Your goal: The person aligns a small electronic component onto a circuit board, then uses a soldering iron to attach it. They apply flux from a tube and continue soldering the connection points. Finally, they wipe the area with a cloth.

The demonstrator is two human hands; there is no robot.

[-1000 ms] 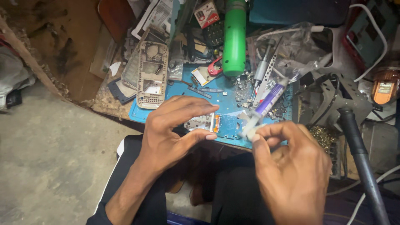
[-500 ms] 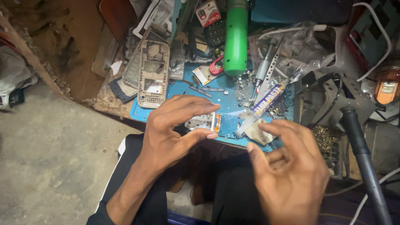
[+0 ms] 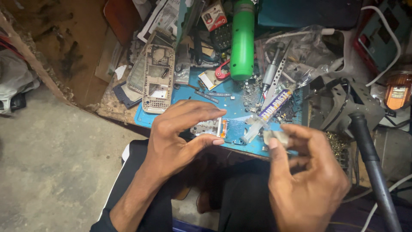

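Two hands over a crowded blue mat (image 3: 240, 107).
Left hand (image 3: 178, 137) pinches a small board (image 3: 209, 127) at the mat's near edge; right hand (image 3: 307, 180) grips a paste syringe (image 3: 266, 116). Loose grip could drop the board among scattered parts.

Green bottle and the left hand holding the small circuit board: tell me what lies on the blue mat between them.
In the head view, between the green bottle and the left hand, the blue mat carries a red-handled tool, a small pale card and a thin metal strip.
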